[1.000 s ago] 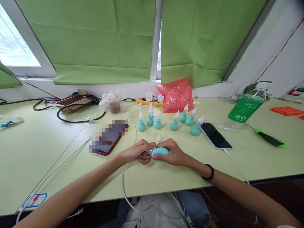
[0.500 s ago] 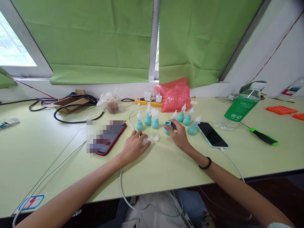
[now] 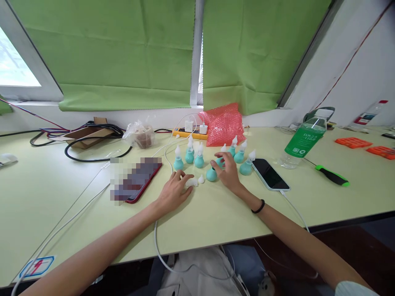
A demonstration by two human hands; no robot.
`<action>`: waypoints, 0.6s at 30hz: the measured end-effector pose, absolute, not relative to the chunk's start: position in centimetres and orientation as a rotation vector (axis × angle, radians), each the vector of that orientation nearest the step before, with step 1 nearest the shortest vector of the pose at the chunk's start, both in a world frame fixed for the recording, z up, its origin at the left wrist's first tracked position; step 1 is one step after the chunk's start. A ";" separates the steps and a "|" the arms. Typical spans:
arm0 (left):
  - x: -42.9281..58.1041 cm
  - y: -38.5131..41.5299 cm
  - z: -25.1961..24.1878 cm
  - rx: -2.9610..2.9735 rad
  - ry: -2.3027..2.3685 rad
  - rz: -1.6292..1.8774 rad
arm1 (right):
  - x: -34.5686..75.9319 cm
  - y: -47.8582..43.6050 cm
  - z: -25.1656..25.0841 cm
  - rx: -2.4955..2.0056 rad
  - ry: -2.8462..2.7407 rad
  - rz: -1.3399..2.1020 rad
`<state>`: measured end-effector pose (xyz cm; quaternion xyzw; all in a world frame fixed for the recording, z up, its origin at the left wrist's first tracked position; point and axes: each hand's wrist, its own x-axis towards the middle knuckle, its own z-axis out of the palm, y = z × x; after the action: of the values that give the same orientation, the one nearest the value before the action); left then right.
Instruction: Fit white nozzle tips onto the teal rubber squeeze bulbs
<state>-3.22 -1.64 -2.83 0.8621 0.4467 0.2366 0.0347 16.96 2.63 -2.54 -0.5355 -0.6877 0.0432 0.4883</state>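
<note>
My left hand [image 3: 175, 190] rests on the table with its fingers apart. Clear plastic nozzle pieces [image 3: 191, 182] lie between its thumb and forefinger, and one small white nozzle [image 3: 201, 179] stands just to their right. My right hand [image 3: 227, 172] is open, thumb and fingers spread around the upper side of a teal squeeze bulb [image 3: 211, 174] that has no nozzle on it. Another teal bulb [image 3: 219, 161] is partly hidden behind those fingers. Several teal bulbs with whitish nozzles, like nasal aspirators, stand upright behind, among them a left one [image 3: 178, 163] and a right one [image 3: 246, 167].
A red-cased phone [image 3: 140, 181] lies left, a charging phone [image 3: 271, 174] right. Behind are a yellow power strip [image 3: 197, 135], pink bubble wrap [image 3: 224, 127] and a bagged roll [image 3: 143, 137]. A tilted water bottle [image 3: 304, 142] and a screwdriver [image 3: 331, 176] are farther right. White cables cross the table.
My right hand has let go of the nozzle-less teal bulb, which now stands on the table, and its fingers have spread. My left hand stays by the nozzle pieces. The view has shifted slightly.
</note>
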 end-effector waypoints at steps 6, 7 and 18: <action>-3.1 -1.8 -2.5 2.619 1.379 0.748 | 18.1 3.7 -2.3 -1.416 -1.621 -0.191; -3.1 -1.9 -2.4 2.615 1.376 0.753 | 18.2 4.0 -2.5 -1.437 -1.664 -0.165; -3.1 -2.6 -1.4 2.431 1.336 0.969 | 17.6 1.7 -1.5 -1.051 -1.531 -0.273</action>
<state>-3.07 -2.63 -1.39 0.8231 0.4522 0.3282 0.1015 17.60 1.73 -1.47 -0.4516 -0.6581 -0.1175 0.5909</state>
